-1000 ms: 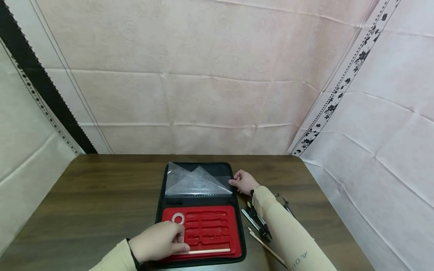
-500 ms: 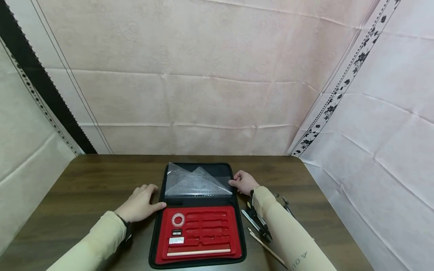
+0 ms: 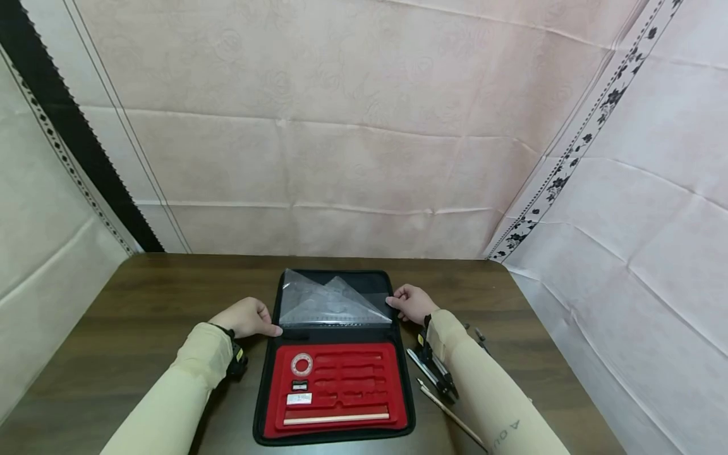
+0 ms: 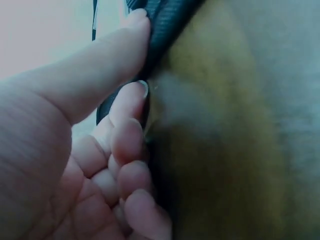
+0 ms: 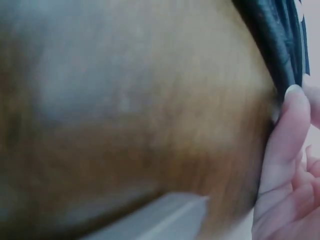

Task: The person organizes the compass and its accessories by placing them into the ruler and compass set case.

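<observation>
While case lies open on table, left hand and right hand pinch lid edges, fingers curled.

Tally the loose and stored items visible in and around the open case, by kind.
Clear set squares in the lid: 2
Round protractor: 1
Long ruler: 1
Small blocks in the red tray: 2
Pencil on the table: 1
Total: 7

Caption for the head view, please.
Both hands, left hand and right hand, grip the side edges of an open black case on a table.
</observation>
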Motion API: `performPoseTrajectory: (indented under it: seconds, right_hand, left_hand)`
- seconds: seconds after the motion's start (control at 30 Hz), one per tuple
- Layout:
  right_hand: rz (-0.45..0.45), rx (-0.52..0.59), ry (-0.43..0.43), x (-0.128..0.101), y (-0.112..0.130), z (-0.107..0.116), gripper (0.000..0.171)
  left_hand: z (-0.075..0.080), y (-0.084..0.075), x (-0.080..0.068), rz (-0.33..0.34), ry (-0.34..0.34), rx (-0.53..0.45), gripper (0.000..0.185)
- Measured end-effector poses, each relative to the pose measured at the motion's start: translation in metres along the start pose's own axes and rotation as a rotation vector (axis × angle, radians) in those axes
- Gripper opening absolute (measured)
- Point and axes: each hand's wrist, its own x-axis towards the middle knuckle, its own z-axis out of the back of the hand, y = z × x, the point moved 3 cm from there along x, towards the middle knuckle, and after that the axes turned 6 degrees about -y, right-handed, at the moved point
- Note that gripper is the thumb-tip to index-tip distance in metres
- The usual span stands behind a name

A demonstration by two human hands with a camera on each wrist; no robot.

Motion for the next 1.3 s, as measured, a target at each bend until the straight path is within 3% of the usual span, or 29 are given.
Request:
performPoseTrajectory:
  seconds: [0.2, 0.47, 0.7, 0.83, 1.07, 1.3]
  right_hand:
    - [0.021, -0.082, 0.064, -0.004, 0.007, 0.006, 0.027]
    - [0.087, -0.198, 0.205, -0.026, 0.018, 0.030, 0.022]
    - [0.363, -0.410, 0.294, -0.081, 0.026, 0.042, 0.023]
    - [0.484, -0.489, 0.300, -0.110, 0.025, 0.046, 0.021]
    - [0.591, -0.625, 0.182, -0.146, 0.016, 0.050, 0.022]
    - [0.573, -0.702, 0.161, -0.183, 0.001, 0.054, 0.030]
  left_hand:
    - [-0.002, -0.001, -0.002, 0.028, -0.028, -0.034, 0.035]
    - [-0.003, 0.001, -0.003, 0.057, -0.034, -0.051, 0.036]
    - [-0.003, -0.003, -0.006, 0.061, -0.036, -0.047, 0.035]
    - [-0.004, -0.004, -0.004, 0.057, -0.033, -0.045, 0.035]
    - [-0.005, -0.003, -0.005, 0.049, -0.027, -0.050, 0.035]
    - [-0.005, 0.000, -0.006, 0.049, -0.027, -0.048, 0.035]
